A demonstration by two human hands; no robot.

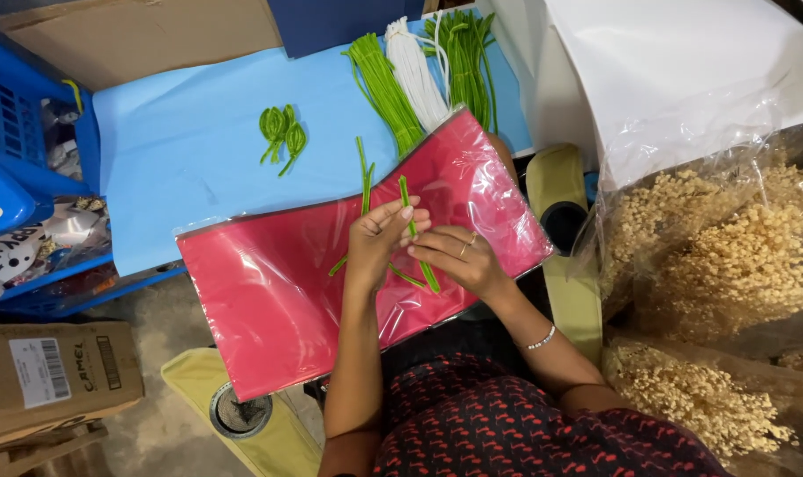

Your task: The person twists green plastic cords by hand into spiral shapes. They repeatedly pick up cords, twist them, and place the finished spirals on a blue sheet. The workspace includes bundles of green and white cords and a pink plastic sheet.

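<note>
A: The hands?
B: Left hand [379, 240] and right hand [459, 258] both pinch one green pipe cleaner [416, 231] over the red plastic-wrapped sheet pack [278, 291].
A: Anything else?
B: Folded green loops [281, 132] at ten o'clock; green and white bundles [419, 71] at twelve.

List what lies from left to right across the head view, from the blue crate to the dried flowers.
Blue crate → folded green loops → left hand → green stem pinched between both hands → right hand → bagged pale dried flowers.
</note>
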